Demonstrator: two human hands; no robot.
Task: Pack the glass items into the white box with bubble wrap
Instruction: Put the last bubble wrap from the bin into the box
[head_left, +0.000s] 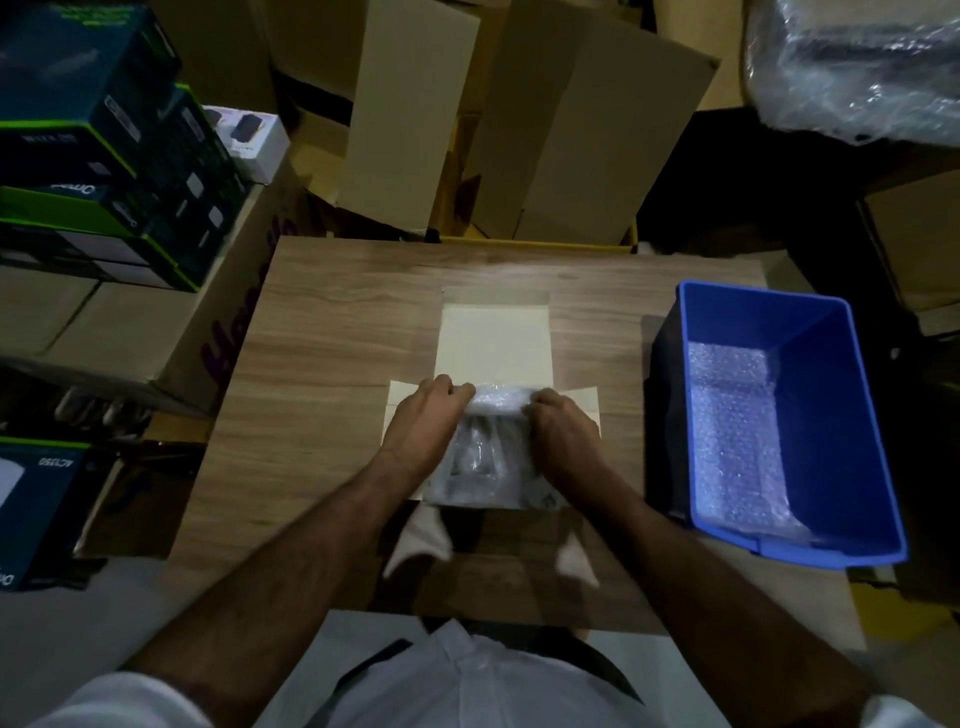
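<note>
Crinkled, pebbly bubble wrap (497, 402) is pinched along its far edge by both the left hand (425, 422) and the right hand (562, 427), fingers curled onto the sheet. Beneath their grip, dim glass items (480, 457) lie inside the flat white box (493, 343), its rectangular lid open beyond the knuckles on the wood-grain table (322, 332).
</note>
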